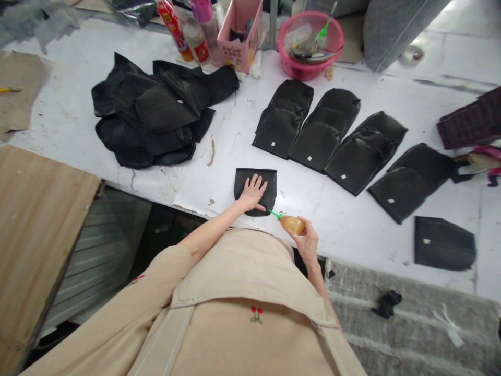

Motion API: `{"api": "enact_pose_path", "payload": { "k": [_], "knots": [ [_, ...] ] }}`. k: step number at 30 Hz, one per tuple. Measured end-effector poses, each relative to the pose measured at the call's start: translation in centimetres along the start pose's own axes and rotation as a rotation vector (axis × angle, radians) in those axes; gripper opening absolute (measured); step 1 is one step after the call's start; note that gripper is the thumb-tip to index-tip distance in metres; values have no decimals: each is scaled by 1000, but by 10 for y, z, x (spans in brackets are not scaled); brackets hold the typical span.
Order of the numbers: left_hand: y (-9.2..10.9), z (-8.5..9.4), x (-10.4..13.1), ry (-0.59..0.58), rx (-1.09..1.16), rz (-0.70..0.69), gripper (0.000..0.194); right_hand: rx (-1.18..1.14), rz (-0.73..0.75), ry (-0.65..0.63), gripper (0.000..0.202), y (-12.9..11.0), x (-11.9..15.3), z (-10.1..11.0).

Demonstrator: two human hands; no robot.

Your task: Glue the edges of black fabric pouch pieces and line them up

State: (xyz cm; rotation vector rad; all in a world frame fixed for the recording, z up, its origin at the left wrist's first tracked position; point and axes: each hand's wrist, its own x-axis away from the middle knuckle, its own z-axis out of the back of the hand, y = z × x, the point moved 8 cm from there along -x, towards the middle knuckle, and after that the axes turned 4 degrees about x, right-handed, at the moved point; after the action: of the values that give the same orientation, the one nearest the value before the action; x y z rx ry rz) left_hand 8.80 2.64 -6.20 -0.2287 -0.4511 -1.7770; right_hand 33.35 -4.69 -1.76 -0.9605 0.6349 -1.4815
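Beneath my left hand (253, 194) lies a black leather-like piece (243, 180) with a straight top edge and rounded bottom corners. That hand is flat on it with the fingers spread. My right hand (307, 239) grips a squeeze bottle (293, 225) of amber liquid, tilted to the left. Its green nozzle (275, 214) points at the lower right edge of the black piece; whether the tip touches it I cannot tell. To the right lie several similar black pieces, among them one nearby (281, 122) and a single one at the far right (445, 244).
A heap of black pieces (156, 112) lies at the back left. Behind stand bottles (195, 39), a pink box (238, 49) and a pink basin (311, 65) holding tools. A wooden board (43, 230) is at the left, below the table edge. Dark fabric (469, 122) lies at the right.
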Motion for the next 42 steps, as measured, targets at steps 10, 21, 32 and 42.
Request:
{"api": "enact_pose_path", "payload": {
  "k": [10, 21, 32, 42],
  "knots": [
    [1, 3, 2, -20, -1, 20, 121, 1, -15, -32, 63, 17, 1, 2],
    [2, 4, 2, -7, -3, 38, 120, -76, -104, -4, 64, 14, 0, 10],
    [14, 17, -9, 50, -9, 176, 112, -135, -138, 129, 63, 14, 14, 24],
    [13, 16, -8, 34, -14, 173, 111, 45, -5, 194, 57, 14, 23, 7]
  ]
}}
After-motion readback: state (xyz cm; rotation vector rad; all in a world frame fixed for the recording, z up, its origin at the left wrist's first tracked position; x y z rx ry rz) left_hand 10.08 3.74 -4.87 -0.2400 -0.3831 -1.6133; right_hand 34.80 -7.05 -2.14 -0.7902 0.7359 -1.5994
